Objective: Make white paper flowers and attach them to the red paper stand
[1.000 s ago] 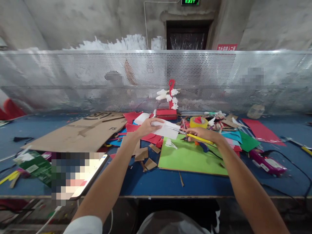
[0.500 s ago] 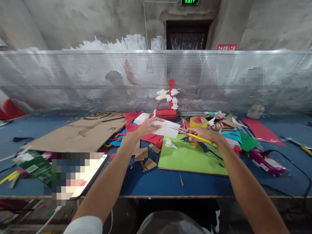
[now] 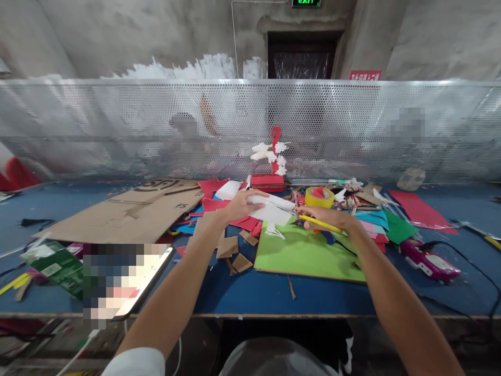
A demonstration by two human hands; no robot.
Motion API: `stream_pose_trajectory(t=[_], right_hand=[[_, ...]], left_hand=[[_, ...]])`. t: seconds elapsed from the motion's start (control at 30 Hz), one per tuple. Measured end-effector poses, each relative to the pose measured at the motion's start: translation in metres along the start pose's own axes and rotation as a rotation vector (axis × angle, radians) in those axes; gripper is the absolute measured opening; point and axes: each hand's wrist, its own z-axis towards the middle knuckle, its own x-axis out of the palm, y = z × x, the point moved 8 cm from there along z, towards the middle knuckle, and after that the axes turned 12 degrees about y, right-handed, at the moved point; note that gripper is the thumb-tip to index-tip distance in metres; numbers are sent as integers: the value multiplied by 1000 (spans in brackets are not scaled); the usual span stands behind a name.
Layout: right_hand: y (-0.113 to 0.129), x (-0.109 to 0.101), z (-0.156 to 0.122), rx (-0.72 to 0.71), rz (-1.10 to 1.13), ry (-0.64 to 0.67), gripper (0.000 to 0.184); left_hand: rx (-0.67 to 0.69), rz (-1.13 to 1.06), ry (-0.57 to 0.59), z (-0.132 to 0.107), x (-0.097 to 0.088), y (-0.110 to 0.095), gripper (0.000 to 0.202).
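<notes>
My left hand pinches a white sheet of paper at its left end, holding it up above the table. My right hand is closed around yellow-handled scissors. Their blades lie at the right side of the paper, where a slit divides it into an upper and a lower strip. Under the hands is a green board with a small white paper piece on it. Behind them stands a red hooked post with white paper flowers, on a red box-like base.
Large cardboard lies left, beyond a lit phone. Cardboard scraps are near the board. Yellow tape sits behind my right hand. A purple corded device lies right. A perforated metal screen borders the back.
The slit in the white paper has lengthened and its two strips have spread apart. The scissors have shifted slightly left, and my left hand has moved slightly right.
</notes>
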Motion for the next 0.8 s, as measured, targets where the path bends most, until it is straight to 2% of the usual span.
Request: stream_pose_trajectory(t=[0.1, 0.33, 0.5, 0.63, 0.8], right_hand=[[0, 2, 2, 2, 77, 27, 53], [2, 1, 4, 7, 85, -9, 55], [-6, 0, 5, 57, 100, -37, 51], [-5, -1, 6, 35, 120, -48, 46], [-5, -3, 6, 72, 123, -73, 45]], left_hand=[[-4, 20, 6, 1, 3, -1, 42], [14, 15, 17, 5, 10, -7, 38], [23, 1, 25, 6, 10, -8, 38], [25, 2, 22, 6, 10, -8, 39], [17, -5, 17, 5, 9, -6, 38]])
